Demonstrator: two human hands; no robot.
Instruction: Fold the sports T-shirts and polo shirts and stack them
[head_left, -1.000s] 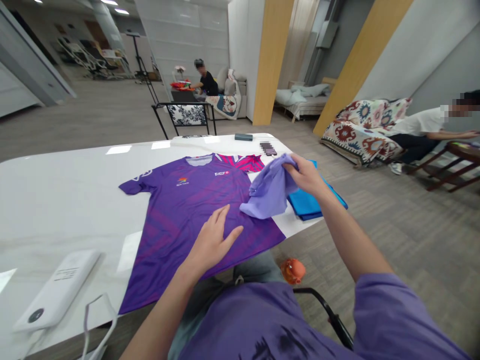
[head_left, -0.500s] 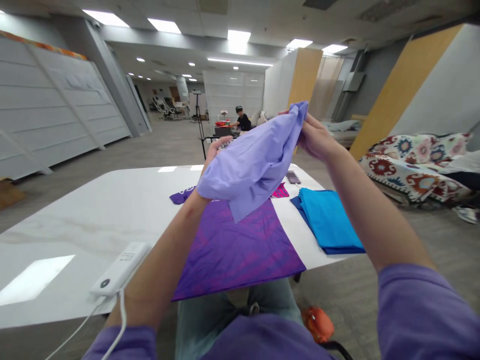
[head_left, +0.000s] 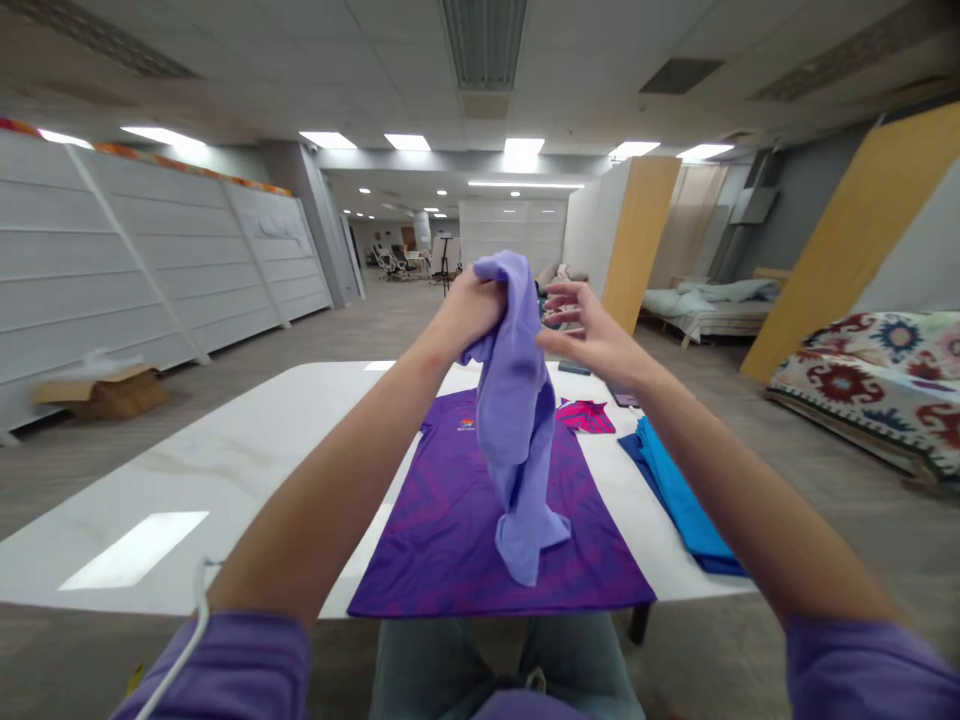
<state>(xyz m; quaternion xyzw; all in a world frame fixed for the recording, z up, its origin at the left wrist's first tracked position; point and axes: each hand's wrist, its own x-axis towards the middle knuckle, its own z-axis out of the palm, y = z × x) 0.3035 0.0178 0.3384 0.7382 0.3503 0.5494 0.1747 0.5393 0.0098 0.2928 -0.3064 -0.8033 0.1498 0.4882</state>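
Observation:
A light purple cloth [head_left: 514,400] hangs in a long, crumpled drape from my left hand [head_left: 474,310], whose fingers are closed around its upper part. Just right of the cloth is my right hand [head_left: 589,335], raised with its fingers apart and nothing in them. Beneath both hands a purple T-shirt [head_left: 465,530] lies spread flat on the white table [head_left: 322,430], its hem at the near edge. The low end of the cloth hangs in front of the shirt; whether they touch I cannot tell. A bright pink patterned sleeve [head_left: 589,416] shows at the shirt's right shoulder.
Folded blue fabric [head_left: 686,500] lies on the table's right side, partly behind my right forearm. A white cable [head_left: 191,640] runs past my left arm. Beyond the table are a cardboard box [head_left: 105,392], a bed [head_left: 705,305] and a patterned sofa [head_left: 870,385].
Both hands held the cloth stretched between them; now my right hand is off it and the cloth hangs from my left. The camera view has turned right and tilted up.

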